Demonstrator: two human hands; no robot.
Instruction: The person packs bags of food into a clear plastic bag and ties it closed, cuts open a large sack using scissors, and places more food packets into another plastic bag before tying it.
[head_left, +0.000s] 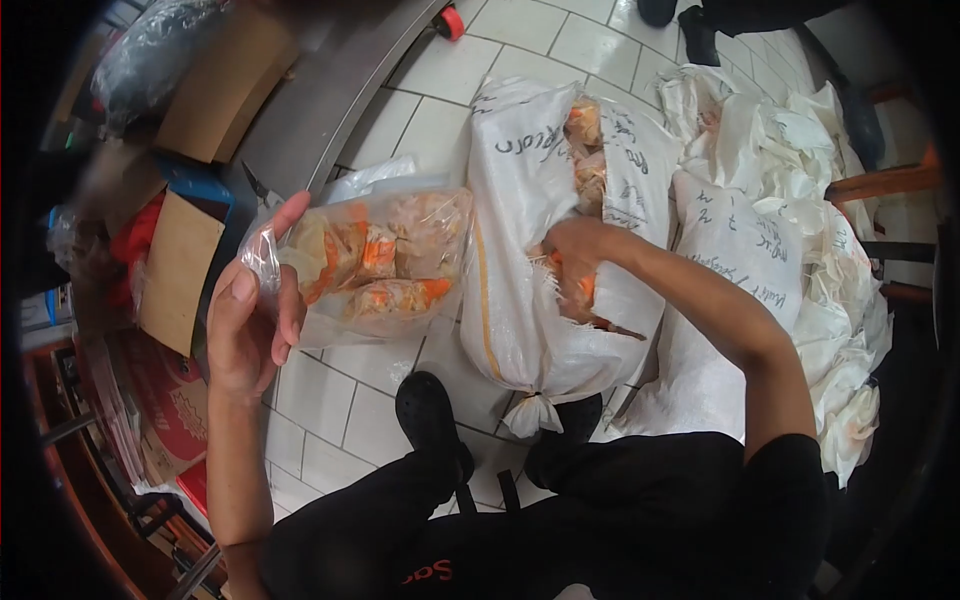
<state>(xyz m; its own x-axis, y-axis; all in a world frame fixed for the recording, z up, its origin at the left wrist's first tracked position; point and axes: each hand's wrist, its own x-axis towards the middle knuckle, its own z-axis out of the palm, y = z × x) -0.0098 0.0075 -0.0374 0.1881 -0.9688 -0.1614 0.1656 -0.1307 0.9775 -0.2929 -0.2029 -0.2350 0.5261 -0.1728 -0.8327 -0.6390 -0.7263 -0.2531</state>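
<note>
My left hand (255, 310) grips the gathered mouth of a clear plastic bag (345, 215). Inside that bag lie several small packets (378, 250) with orange and pale yellow patterns. My right hand (580, 245) reaches into the torn opening of a white woven sack (515, 170) with black handwriting. Orange-marked packets (578, 290) show through the tear, right around the fingers, which are mostly hidden. The sack lies on the floor in front of my feet, its tied end (533, 412) towards me.
More white sacks with handwriting (740, 240) lie to the right, beside wooden furniture legs (885, 183). A grey table edge (330, 90), cardboard boxes (180, 270) and a red box (160, 400) are on the left. Another person's feet (698, 35) stand at the top.
</note>
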